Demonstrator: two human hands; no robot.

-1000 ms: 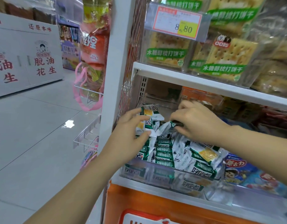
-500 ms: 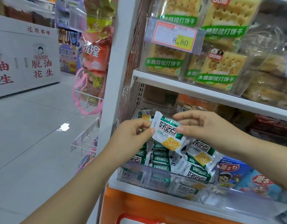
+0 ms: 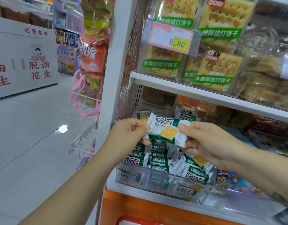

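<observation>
Head view shows the left hand (image 3: 130,132) and right hand (image 3: 203,142) pinching the packet (image 3: 164,129) by its ends above the bin's (image 3: 156,179) front edge; best kept level, lightly held

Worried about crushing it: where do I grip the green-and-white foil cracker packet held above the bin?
Pinch the green-and-white cracker packet by a flat crimped end, from the side, as the left hand and right hand do; those seals stick out sideways.
</observation>
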